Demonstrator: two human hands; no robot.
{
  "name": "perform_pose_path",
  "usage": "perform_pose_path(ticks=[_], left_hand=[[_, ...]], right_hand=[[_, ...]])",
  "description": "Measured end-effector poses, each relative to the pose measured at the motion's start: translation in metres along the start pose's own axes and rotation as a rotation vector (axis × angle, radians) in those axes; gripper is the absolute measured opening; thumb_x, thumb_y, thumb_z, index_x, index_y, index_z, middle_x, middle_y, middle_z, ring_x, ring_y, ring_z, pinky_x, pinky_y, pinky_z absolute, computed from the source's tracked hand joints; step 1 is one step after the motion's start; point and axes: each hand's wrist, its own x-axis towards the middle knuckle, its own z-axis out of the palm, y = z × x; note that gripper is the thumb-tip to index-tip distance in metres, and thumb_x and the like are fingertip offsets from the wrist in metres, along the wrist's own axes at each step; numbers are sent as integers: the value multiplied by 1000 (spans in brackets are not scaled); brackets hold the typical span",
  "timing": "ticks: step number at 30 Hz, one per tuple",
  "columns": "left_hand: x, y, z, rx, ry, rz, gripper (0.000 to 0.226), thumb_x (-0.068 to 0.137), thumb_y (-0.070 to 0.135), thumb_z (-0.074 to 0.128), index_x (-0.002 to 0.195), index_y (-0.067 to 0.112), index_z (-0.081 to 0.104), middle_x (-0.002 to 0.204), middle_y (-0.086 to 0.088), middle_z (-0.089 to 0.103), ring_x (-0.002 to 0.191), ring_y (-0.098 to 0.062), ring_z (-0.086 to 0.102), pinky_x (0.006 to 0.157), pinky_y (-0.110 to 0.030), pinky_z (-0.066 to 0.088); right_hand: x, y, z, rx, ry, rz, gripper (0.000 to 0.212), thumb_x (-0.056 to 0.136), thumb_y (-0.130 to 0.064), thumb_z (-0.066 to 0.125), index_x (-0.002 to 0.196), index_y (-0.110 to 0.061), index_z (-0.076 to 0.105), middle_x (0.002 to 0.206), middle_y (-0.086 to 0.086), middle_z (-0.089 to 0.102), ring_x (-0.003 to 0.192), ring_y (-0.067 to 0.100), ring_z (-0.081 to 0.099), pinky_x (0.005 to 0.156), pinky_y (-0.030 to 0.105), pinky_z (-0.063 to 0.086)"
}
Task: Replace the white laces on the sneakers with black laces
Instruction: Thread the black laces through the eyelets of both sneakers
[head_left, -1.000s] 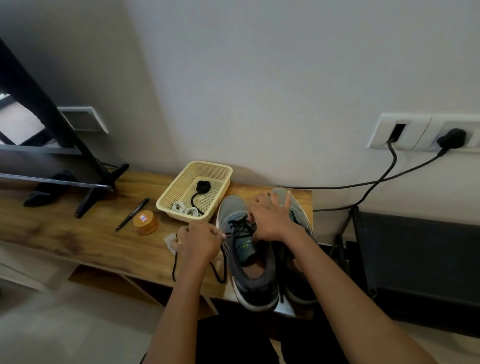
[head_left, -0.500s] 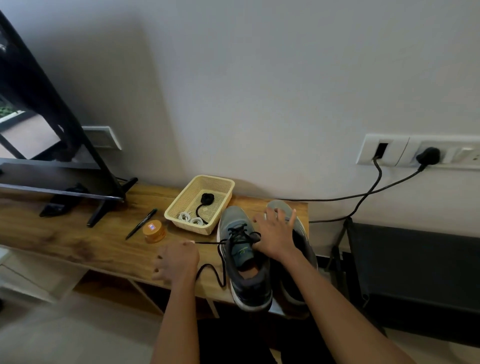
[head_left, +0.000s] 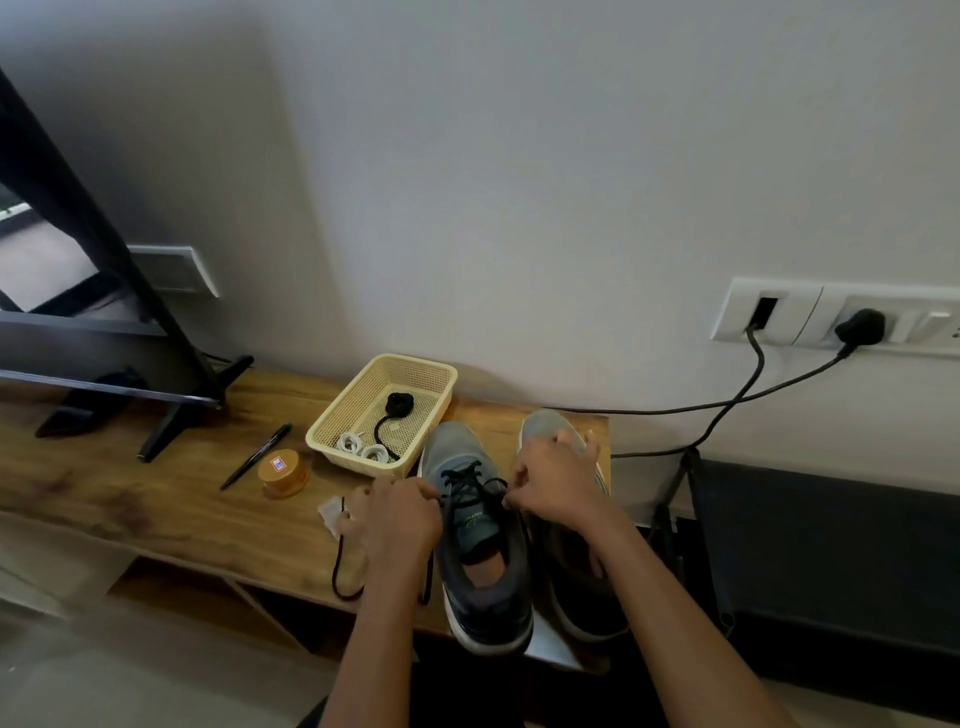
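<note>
head view: both hands work at the eyelets of the grey sneaker (head_left: 478, 545), which stands on the table (head_left: 130, 499) at its front edge
left hand (head_left: 395, 519): fingers curled, pinching the black lace (head_left: 467, 483) on the left of the eyelet row
right hand (head_left: 556, 483): thumb and forefinger look pinched on the lace on the right side, and the other fingers lie over the second sneaker (head_left: 556, 431)
lace position: partly threaded, with the loose tail (head_left: 337, 571) looping on the table beside the left hand
handling: lace likely soft, limp and light, so pinch close to the stiff tip; upper flexes, so steady the shoe
white laces (head_left: 361, 447): rolled in the basket (head_left: 332, 447), with a spare black coil (head_left: 400, 402) beside them
</note>
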Motion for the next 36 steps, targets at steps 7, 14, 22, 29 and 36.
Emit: perform_pose_path(ticks=[7, 14, 22, 29, 36], left_hand=[[27, -16, 13, 35, -41, 64, 37, 74, 47, 69, 43, 41, 51, 88, 1, 62, 96, -29, 58, 86, -55, 47], [1, 2, -12, 128, 38, 109, 6, 82, 44, 68, 84, 38, 69, 144, 2, 40, 138, -26, 26, 112, -52, 19], [8, -14, -26, 17, -121, -19, 22, 96, 28, 54, 101, 14, 71, 122, -11, 59, 117, -27, 51, 96, -34, 39], [5, -29, -35, -13, -47, 24, 6, 91, 27, 61, 89, 25, 66, 112, -2, 57, 110, -19, 47, 95, -30, 34], [21, -16, -7, 103, -95, 139, 28, 79, 52, 65, 55, 57, 51, 118, 8, 56, 127, -20, 39, 107, -51, 25]], right_hand=[[29, -13, 8, 293, 168, 74, 21, 88, -18, 56, 102, -27, 69, 101, -10, 66, 110, 14, 51, 101, 39, 19], [20, -20, 11, -65, -3, -39, 21, 77, -48, 69, 83, -28, 67, 124, -8, 49, 133, 25, 22, 110, 61, -3], [19, -19, 14, -136, 26, -7, 7, 81, -25, 64, 83, -20, 69, 128, -6, 51, 139, 29, 18, 110, 62, -8], [20, -18, 15, -96, 18, -24, 6, 79, -27, 66, 74, -23, 64, 124, -7, 53, 137, 28, 21, 112, 62, -4], [22, -15, 16, 13, 2, -1, 10, 77, -28, 67, 71, -23, 61, 112, -6, 57, 134, 28, 26, 111, 62, -4]])
